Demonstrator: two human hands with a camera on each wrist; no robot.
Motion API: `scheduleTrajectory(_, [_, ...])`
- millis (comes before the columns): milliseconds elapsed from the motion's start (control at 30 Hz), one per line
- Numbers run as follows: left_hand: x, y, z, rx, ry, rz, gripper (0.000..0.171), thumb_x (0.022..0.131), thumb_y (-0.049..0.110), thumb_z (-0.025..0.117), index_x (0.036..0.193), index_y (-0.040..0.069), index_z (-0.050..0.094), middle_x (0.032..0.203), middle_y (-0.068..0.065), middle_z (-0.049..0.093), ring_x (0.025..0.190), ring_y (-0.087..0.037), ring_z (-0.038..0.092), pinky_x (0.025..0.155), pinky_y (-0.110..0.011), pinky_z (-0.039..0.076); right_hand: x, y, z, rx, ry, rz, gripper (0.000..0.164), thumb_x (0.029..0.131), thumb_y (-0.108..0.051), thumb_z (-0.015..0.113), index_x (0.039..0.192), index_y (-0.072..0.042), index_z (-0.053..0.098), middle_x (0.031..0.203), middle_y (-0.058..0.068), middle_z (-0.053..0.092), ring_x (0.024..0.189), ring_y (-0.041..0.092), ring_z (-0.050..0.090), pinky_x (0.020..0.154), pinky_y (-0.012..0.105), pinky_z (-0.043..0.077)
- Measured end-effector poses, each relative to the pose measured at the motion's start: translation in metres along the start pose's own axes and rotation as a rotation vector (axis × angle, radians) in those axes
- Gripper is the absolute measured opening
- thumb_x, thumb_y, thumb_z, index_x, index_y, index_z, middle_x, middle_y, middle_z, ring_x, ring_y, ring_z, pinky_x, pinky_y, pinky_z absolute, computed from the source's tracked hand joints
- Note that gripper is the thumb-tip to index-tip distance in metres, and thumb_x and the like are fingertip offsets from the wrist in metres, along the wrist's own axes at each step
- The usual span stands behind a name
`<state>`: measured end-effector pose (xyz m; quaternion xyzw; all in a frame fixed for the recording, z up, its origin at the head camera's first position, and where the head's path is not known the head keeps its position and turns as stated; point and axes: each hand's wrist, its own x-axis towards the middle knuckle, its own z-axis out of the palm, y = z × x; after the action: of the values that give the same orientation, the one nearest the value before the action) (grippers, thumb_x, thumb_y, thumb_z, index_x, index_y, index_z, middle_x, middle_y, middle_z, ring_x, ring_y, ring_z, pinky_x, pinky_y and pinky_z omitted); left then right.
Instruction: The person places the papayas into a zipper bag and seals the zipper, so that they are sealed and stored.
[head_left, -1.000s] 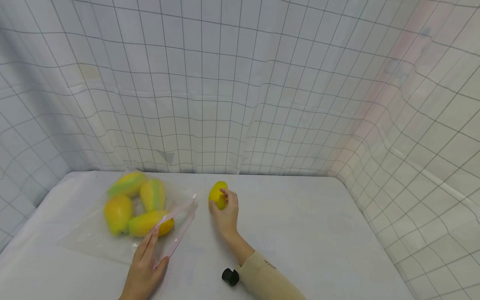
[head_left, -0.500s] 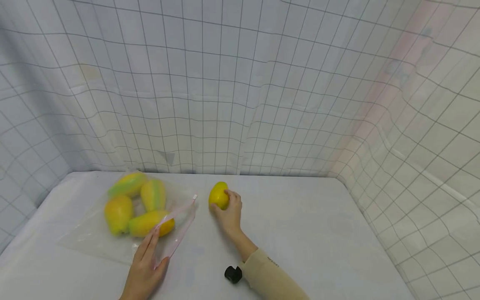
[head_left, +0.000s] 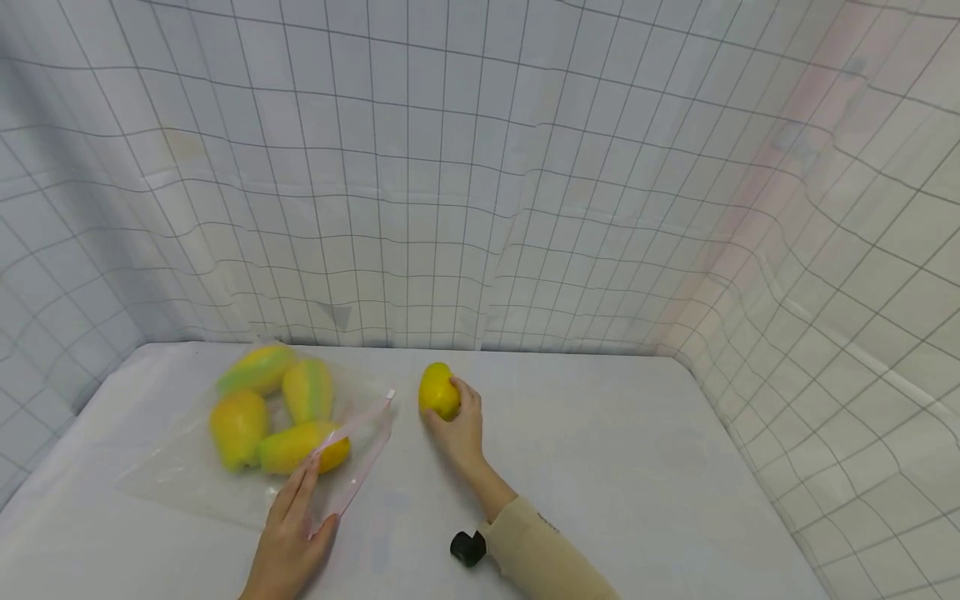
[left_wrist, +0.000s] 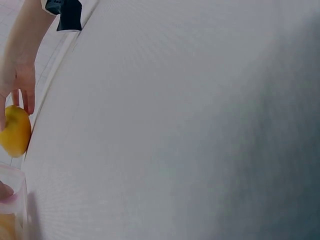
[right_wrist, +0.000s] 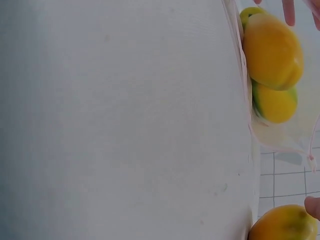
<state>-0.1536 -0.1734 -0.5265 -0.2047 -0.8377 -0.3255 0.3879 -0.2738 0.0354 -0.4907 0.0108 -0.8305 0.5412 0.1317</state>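
On the table's left lies a clear plastic bag [head_left: 172, 487] with a pink zip edge and several yellow-green papayas [head_left: 237, 429] inside. My left hand [head_left: 288, 529] rests at the bag's mouth, its fingers straight on the upper zip edge and the thumb spread to the lower edge. Right of the bag, one loose yellow papaya [head_left: 437, 392] sits on the table. It is gripped by my right hand [head_left: 461, 429], thumb on its near side and fingertips on its right. That papaya [left_wrist: 16, 131] also shows beneath the right hand in the left wrist view.
A white cloth covers the table [head_left: 600, 467]. Grid-patterned curtains [head_left: 480, 208] hang behind it and on both sides. A small black device [head_left: 468, 548] is at the right sleeve's cuff [head_left: 502, 521].
My right fingers have shifted slightly right, from over the loose papaya to its right side. The papaya has barely moved. My left hand and the bag have stayed put.
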Motion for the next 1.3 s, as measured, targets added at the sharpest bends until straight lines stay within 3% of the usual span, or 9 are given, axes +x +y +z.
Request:
scheduleTrajectory(333, [0.001,0.0,0.001,-0.011,0.036,0.036,0.071,0.092,0.05,0.039,0.132,-0.009,0.041,0.139,-0.016,0.04,0.133,-0.007,0.026,0.109,-0.017,0.017,0.006,0.008,0.004,-0.025,0.023,-0.012,0.059,0.073,-0.019,0.075,0.124,-0.01,0.046,0.12,0.016,0.045,0.106,0.029,0.047,0.091,0.046,0.041])
scheduleTrajectory(667, [0.001,0.002,-0.003,-0.01,-0.041,-0.024,0.075,0.092,0.052,0.035,0.134,-0.01,0.037,0.138,-0.022,0.038,0.134,-0.006,0.022,0.11,-0.017,0.015,0.005,0.004,0.001,0.006,0.036,0.036,0.057,0.077,-0.015,0.072,0.127,-0.008,0.047,0.119,0.018,0.044,0.108,0.031,0.047,0.096,0.047,0.039])
scheduleTrajectory(767, [0.001,0.002,-0.003,-0.012,-0.031,-0.013,0.075,0.092,0.052,0.035,0.133,-0.011,0.037,0.139,-0.021,0.038,0.134,-0.006,0.022,0.11,-0.017,0.015,0.004,0.003,0.0,0.035,0.033,0.058,0.056,0.079,-0.013,0.07,0.129,-0.007,0.045,0.121,0.017,0.045,0.109,0.031,0.047,0.097,0.047,0.038])
scheduleTrajectory(967, [0.003,0.002,-0.002,-0.025,0.023,0.04,0.071,0.093,0.048,0.039,0.131,-0.012,0.04,0.138,-0.02,0.04,0.133,-0.01,0.026,0.11,-0.019,0.018,-0.001,-0.005,-0.006,0.1,0.009,0.08,0.056,0.081,-0.012,0.066,0.131,-0.007,0.043,0.123,0.016,0.044,0.11,0.029,0.046,0.097,0.046,0.039])
scheduleTrajectory(1300, [0.003,0.004,-0.002,0.0,-0.009,0.014,0.073,0.093,0.05,0.036,0.133,-0.01,0.038,0.138,-0.021,0.039,0.134,-0.007,0.023,0.11,-0.018,0.016,-0.014,-0.022,-0.018,0.158,-0.078,0.092,0.056,0.085,-0.017,0.065,0.134,-0.011,0.04,0.133,0.015,0.04,0.107,0.027,0.046,0.091,0.041,0.046])
